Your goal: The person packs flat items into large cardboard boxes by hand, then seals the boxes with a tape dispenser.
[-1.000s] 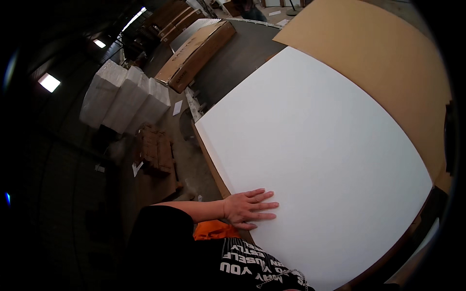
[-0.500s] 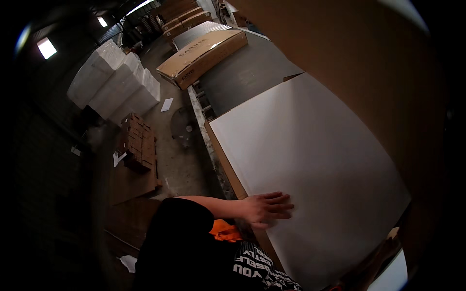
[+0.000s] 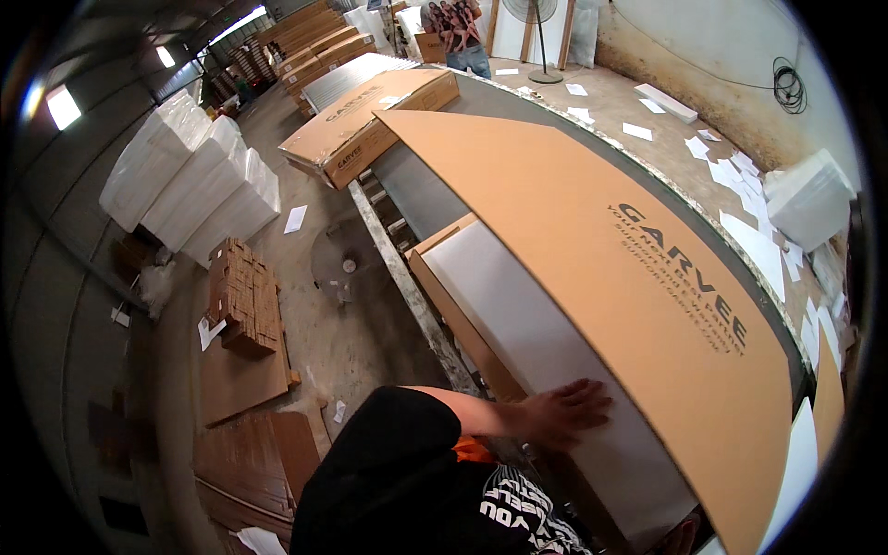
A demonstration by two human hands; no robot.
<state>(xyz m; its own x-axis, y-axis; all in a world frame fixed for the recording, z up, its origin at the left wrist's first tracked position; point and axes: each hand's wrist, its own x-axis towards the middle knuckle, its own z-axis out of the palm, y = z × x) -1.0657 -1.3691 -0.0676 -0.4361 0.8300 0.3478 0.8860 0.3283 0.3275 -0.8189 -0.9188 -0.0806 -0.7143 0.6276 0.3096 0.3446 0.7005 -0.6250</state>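
Note:
My left hand (image 3: 572,413) lies flat with its fingers stretched out on a smooth white sheet (image 3: 504,294) inside an open cardboard carton. The carton's low side wall (image 3: 460,319) runs along the near side of the sheet. A large brown cardboard flap (image 3: 564,222) with dark print slants over the sheet and hides its far part. The flap's free edge passes just right of my left fingertips. Low at the carton's near end, a small dark part of my right hand (image 3: 683,536) shows beside the flap; its fingers are mostly hidden.
The carton rests on a roller conveyor with a pale rail (image 3: 407,282). Farther along lies a closed carton (image 3: 370,120). White wrapped blocks (image 3: 199,171) and stacked brown pieces (image 3: 245,296) stand left. A person (image 3: 458,37), a standing fan (image 3: 544,42) and scattered papers (image 3: 638,131) are beyond.
The cardboard flap has swung from standing up on the right to slanting over the white sheet. My left hand stays flat on the sheet; the far right of the room has come into view.

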